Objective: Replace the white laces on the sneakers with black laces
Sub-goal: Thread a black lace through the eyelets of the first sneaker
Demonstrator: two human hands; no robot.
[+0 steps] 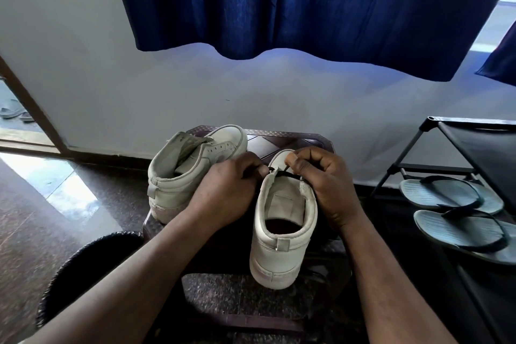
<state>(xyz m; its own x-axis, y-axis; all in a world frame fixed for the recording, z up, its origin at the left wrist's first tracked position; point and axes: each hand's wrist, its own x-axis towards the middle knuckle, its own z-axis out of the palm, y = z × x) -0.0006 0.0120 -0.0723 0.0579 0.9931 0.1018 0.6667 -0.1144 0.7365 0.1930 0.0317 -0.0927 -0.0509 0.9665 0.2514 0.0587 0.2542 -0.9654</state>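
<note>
Hands (223,190) (326,184) pinch black lace (286,174) at sneaker's (279,255) tongue (284,204) edge.

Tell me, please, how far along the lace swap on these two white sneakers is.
Done: no white laces show; the far white leather sneaker has bare eyelets. In hand: the left hand and right hand pinch a black lace across the tongue of the near white sneaker. Left: finishing that shoe, whose lower eyelets are hidden, then lacing the far one.
</note>
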